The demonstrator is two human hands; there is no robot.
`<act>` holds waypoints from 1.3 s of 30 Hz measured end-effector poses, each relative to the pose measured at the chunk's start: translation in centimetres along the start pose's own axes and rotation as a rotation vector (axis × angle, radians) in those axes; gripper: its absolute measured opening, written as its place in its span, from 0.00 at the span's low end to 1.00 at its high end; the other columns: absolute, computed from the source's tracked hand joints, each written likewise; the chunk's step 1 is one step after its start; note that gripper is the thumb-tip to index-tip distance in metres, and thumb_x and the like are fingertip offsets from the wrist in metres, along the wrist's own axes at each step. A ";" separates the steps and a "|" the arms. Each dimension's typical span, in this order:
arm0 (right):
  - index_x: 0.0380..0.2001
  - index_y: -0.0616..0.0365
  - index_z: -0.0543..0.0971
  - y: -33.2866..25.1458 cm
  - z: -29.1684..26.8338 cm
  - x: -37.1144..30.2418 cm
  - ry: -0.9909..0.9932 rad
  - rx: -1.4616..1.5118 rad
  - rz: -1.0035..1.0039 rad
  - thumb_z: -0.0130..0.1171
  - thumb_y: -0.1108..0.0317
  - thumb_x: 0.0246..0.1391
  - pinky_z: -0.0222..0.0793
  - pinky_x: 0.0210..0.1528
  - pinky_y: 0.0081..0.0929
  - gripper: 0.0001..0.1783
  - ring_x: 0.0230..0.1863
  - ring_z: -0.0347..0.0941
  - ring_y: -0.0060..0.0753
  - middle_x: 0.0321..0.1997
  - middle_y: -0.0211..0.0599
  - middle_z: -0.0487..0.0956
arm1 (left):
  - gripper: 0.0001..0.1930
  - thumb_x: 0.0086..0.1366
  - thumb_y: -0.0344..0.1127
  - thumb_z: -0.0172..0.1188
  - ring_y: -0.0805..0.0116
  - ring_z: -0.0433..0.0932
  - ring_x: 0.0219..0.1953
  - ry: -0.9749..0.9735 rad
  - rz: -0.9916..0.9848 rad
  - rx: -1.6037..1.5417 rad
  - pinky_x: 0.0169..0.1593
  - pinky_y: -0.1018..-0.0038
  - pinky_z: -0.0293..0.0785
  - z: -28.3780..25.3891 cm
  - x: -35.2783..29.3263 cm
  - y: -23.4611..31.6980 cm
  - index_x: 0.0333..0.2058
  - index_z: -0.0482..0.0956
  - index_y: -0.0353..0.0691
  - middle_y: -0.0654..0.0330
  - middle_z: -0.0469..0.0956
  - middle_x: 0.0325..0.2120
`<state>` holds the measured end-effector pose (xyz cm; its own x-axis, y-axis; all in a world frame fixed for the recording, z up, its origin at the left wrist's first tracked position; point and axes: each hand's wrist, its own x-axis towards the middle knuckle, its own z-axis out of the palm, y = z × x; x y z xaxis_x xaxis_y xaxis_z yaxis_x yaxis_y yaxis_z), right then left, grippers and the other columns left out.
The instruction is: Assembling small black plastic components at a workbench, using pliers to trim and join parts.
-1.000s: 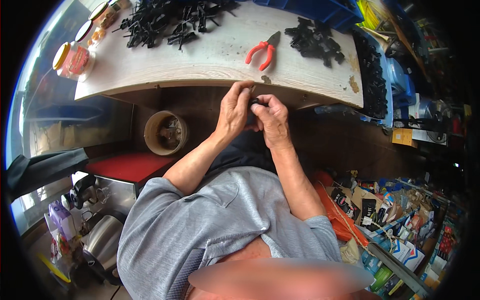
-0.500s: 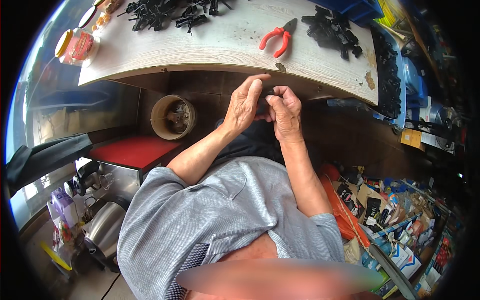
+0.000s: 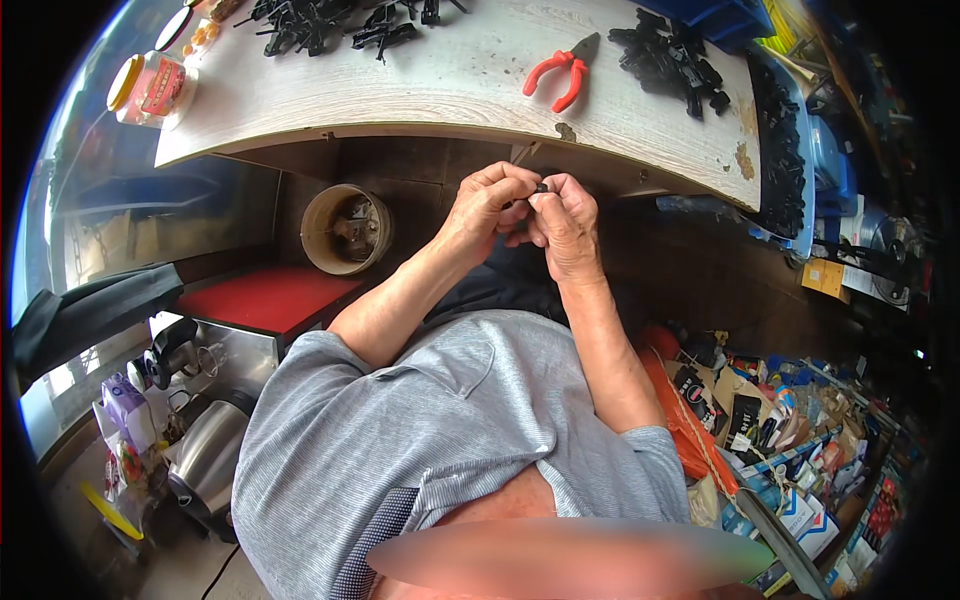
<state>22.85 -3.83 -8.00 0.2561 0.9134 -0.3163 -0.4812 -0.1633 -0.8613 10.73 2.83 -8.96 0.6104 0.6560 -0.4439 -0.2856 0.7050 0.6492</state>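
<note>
Your left hand (image 3: 487, 208) and right hand (image 3: 570, 232) are close together, both pinched on a small black piece (image 3: 541, 188). It is up between your fingertips, near the front edge of the table (image 3: 400, 95). Your fingers hide most of it, so you can't tell its whole shape from here.

It looks very light, so a soft pinch should be enough. It is likely hard plastic, stiff and not squashy, and a thin bit could snap if you bend it too much. It may be a little slippery if it is smooth. The best hold is thumb and finger, one hand at each end, on the thickest bits.

On the table, the red-handled pliers (image 3: 578, 60) lie just beside the right black pile (image 3: 672, 62), well apart from the left black pile (image 3: 305, 22)
</note>
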 end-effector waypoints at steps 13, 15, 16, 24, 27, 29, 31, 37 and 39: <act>0.28 0.57 0.70 2.9 0.5 -1.0 0.204 -0.109 0.025 0.56 0.68 0.55 0.69 0.12 0.25 0.07 0.12 0.58 0.14 0.21 0.29 0.72 | 0.09 0.51 0.31 0.56 0.75 0.54 0.10 0.218 -0.406 -0.171 0.15 0.73 0.50 -1.5 2.3 -3.0 0.16 0.66 0.43 0.66 0.60 0.10; 0.29 0.57 0.70 3.1 0.5 -1.1 0.229 -0.114 0.070 0.56 0.67 0.56 0.71 0.13 0.27 0.08 0.13 0.59 0.14 0.22 0.30 0.72 | 0.07 0.51 0.32 0.57 0.75 0.58 0.11 0.148 -0.463 -0.188 0.15 0.72 0.54 -2.1 2.3 -3.2 0.18 0.69 0.42 0.66 0.62 0.11; 0.29 0.57 0.70 3.1 0.4 -1.0 0.230 -0.113 0.070 0.56 0.67 0.56 0.71 0.13 0.27 0.08 0.13 0.59 0.14 0.22 0.30 0.72 | 0.07 0.51 0.32 0.57 0.75 0.58 0.11 0.148 -0.463 -0.187 0.15 0.72 0.54 -2.2 2.3 -3.2 0.18 0.69 0.42 0.66 0.62 0.11; 0.31 0.55 0.71 -0.3 -0.7 -0.1 0.133 -0.019 -0.012 0.55 0.63 0.60 0.62 0.14 0.20 0.08 0.13 0.54 0.14 0.15 0.21 0.61 | 0.14 0.69 0.35 0.53 0.73 0.77 0.31 -0.118 0.023 0.012 0.30 0.78 0.75 -1.1 -0.3 -0.9 0.50 0.74 0.36 0.59 0.79 0.33; 0.31 0.55 0.71 -0.8 -0.5 -0.1 0.127 0.017 -0.040 0.54 0.64 0.61 0.47 0.16 0.18 0.08 0.13 0.51 0.15 0.13 0.19 0.57 | 0.19 0.70 0.30 0.52 0.74 0.78 0.38 -0.190 0.161 0.139 0.40 0.77 0.77 -1.6 -0.9 -0.6 0.58 0.70 0.36 0.58 0.80 0.41; 0.31 0.55 0.71 -1.0 -0.4 -0.3 0.090 0.018 -0.042 0.53 0.62 0.61 0.54 0.15 0.17 0.09 0.13 0.51 0.15 0.13 0.20 0.57 | 0.21 0.69 0.28 0.54 0.75 0.78 0.40 -0.255 0.307 0.359 0.43 0.77 0.77 -2.1 -1.1 -0.7 0.60 0.69 0.35 0.59 0.80 0.42; 0.31 0.55 0.71 -1.1 -0.4 -0.4 0.089 0.018 -0.023 0.52 0.61 0.61 0.59 0.14 0.19 0.10 0.13 0.52 0.15 0.13 0.20 0.57 | 0.22 0.68 0.27 0.55 0.75 0.78 0.42 -0.296 0.274 0.337 0.45 0.77 0.77 -2.6 -1.4 -0.1 0.60 0.68 0.35 0.59 0.80 0.42; 0.30 0.57 0.71 -0.2 -0.3 -0.1 0.074 0.039 -0.007 0.51 0.61 0.60 0.76 0.15 0.31 0.11 0.12 0.53 0.15 0.13 0.21 0.58 | 0.23 0.65 0.26 0.61 0.74 0.80 0.41 -0.367 0.367 0.505 0.43 0.76 0.78 -3.4 -1.1 0.1 0.58 0.70 0.34 0.58 0.80 0.42; 0.30 0.57 0.70 0.1 -0.2 0.0 0.075 0.021 0.000 0.51 0.60 0.61 0.77 0.16 0.31 0.11 0.12 0.51 0.14 0.13 0.20 0.56 | 0.23 0.63 0.26 0.63 0.72 0.81 0.38 -0.337 0.451 0.687 0.42 0.75 0.78 -3.5 -0.9 -0.1 0.57 0.71 0.34 0.56 0.80 0.43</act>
<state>22.98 -3.92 -8.15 0.3181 0.8828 -0.3456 -0.4980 -0.1546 -0.8533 7.56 3.14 -10.78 0.7627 0.6420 0.0785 -0.1111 0.0105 0.9938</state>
